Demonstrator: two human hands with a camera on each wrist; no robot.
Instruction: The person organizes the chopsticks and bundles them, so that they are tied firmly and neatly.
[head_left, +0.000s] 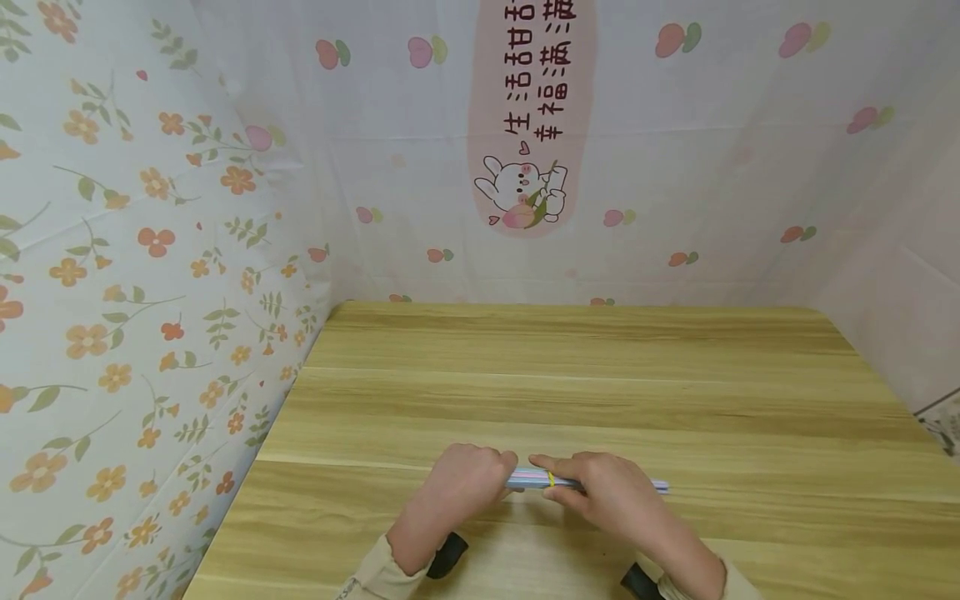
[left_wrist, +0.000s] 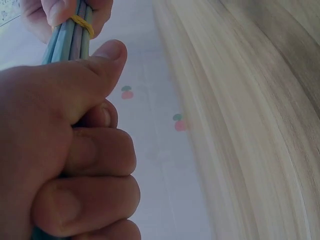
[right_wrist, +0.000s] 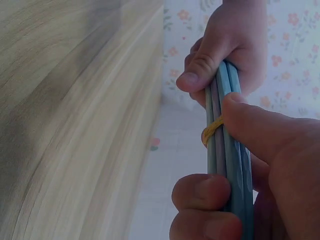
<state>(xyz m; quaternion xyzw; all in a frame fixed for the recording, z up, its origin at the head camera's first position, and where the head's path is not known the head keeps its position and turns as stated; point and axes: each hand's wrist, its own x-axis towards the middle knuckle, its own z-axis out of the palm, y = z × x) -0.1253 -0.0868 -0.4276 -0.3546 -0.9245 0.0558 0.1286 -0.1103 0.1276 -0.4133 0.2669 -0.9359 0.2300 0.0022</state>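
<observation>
A bundle of slim pastel sticks that look like pencils (head_left: 529,477), blue, lilac and pale green, is held level above the table. Around it runs a yellow rubber band (head_left: 551,480), also plain in the right wrist view on the pencils (right_wrist: 231,150). My left hand (head_left: 468,479) grips one end, its fingers curled round the bundle and its thumb lying along it. On the other side of the band, my right hand (head_left: 615,493) holds the bundle between thumb and curled fingers. The pencils' far tips poke out past the right hand; the left ends are hidden in the left fist.
The wooden table (head_left: 570,392) stretches out beyond both hands. A floral cloth (head_left: 135,317) hangs at the left, and a printed cloth (head_left: 405,167) with a rabbit picture hangs behind the table. Black straps (head_left: 447,557) sit at the wrists.
</observation>
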